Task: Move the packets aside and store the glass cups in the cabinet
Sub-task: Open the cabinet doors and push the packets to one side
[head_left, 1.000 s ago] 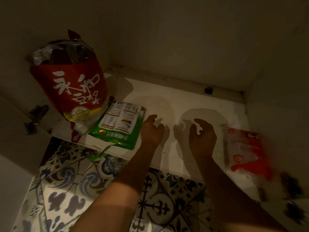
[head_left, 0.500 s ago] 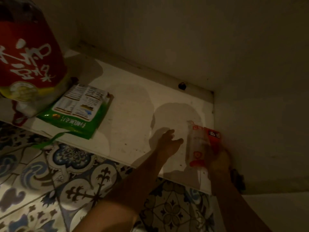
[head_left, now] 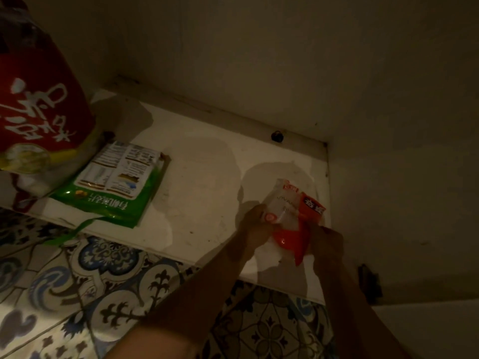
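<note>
Hands — left (head_left: pixel 255 227), right (head_left: pixel 328 241) — grip red packet (head_left: pixel 288 203)

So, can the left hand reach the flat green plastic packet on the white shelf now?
Probably yes: the white shelf lies bare between the left hand and the flat green plastic packet. But that hand, with the right hand, grips the red and clear plastic packet and must release it first.

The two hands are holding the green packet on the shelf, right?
Not quite. The head view shows the left hand and the right hand holding the red and clear packet on the shelf, not the green one. The green packet lies apart from both hands, over by the big red bag.
</note>
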A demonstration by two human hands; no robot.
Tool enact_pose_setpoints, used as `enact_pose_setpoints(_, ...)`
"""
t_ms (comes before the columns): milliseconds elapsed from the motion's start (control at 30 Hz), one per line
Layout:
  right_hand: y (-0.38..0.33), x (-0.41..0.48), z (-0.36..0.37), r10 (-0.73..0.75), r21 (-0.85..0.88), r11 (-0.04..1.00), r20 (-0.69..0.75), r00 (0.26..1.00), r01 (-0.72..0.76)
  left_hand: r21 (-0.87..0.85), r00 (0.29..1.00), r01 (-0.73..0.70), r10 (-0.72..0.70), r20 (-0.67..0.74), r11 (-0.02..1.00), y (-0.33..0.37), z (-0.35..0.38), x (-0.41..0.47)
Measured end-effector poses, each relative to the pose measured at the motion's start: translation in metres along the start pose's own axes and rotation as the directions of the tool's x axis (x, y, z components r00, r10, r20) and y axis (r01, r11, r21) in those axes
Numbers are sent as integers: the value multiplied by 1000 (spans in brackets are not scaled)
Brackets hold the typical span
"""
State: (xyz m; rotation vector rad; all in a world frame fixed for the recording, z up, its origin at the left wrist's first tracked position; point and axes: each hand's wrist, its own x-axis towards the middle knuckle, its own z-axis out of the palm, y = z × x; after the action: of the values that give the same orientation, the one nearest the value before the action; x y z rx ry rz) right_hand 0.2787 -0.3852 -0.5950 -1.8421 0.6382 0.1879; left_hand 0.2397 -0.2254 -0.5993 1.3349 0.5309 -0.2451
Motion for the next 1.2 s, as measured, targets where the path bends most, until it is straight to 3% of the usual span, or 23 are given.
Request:
enact_pose_setpoints(100, -12, -12, 13, -60, 81, 995, 20, 998, 58, -95, 997, -71, 74, 24, 993, 13, -23, 4)
enact_pose_setpoints(167, -25, -20, 26, -102, 134, 986, 58, 993, 94, -81, 990, -142, 139, -34, 987, 22, -40, 1)
enact_pose_setpoints(267, -43, -36, 48, -130, 171, 981, 229, 965, 92, -41, 973, -204, 198, -120, 978, 41, -69, -17)
enact_pose_setpoints(367, -64, -59, 68, -154, 147, 985, 495, 855, 93, 0, 944, -275, 270, -191, 962, 60, -98, -30)
enact_pose_setpoints(467, -76, -76, 93, -211, 151, 977, 604, 768, 149, -25, 917, -321, 305, -256, 947, 73, -130, -41)
enact_pose_setpoints(567, -84, -92, 122, -290, 150, 956, 625, 724, 254, -95, 898, -356, 312, -310, 930, 79, -156, -52)
enact_pose_setpoints(867, -88, -143, 198, -387, 235, 922, 577, 719, 308, 42, 802, -367, 339, -491, 929, 71, -232, -77)
enact_pose_setpoints(1067, -52, -156, 273, -338, 82, 930, 576, 744, 359, 286, 687, -389, 482, -544, 876, 51, -276, -90)
enact_pose_setpoints(1200, -43, -187, 303, -318, 113, 943, 592, 740, 314, 343, 651, -367, 502, -569, 865, 35, -308, -91)
